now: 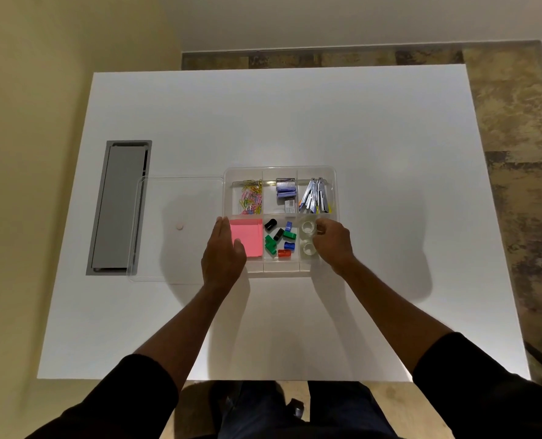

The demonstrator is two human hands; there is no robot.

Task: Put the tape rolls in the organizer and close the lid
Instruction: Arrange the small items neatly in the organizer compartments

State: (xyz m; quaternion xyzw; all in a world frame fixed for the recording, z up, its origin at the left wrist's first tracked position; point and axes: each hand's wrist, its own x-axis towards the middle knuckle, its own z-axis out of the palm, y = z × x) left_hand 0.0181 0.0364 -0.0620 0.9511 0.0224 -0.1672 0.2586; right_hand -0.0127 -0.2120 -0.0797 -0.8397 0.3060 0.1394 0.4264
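Note:
A clear plastic organizer with several compartments stands open in the middle of the white table. Two clear tape rolls lie in its near right compartment: one farther, one nearer. My right hand hovers over that compartment's right side, fingers curled beside the farther roll; whether they touch it I cannot tell. My left hand rests flat at the organizer's near left corner, fingers apart, partly over the pink sticky notes. The clear lid lies flat on the table left of the organizer.
Other compartments hold coloured paper clips, staple boxes, metal staplers and small coloured sharpeners. A grey cable hatch is set into the table at the left, partly under the lid. Table edges drop to the floor.

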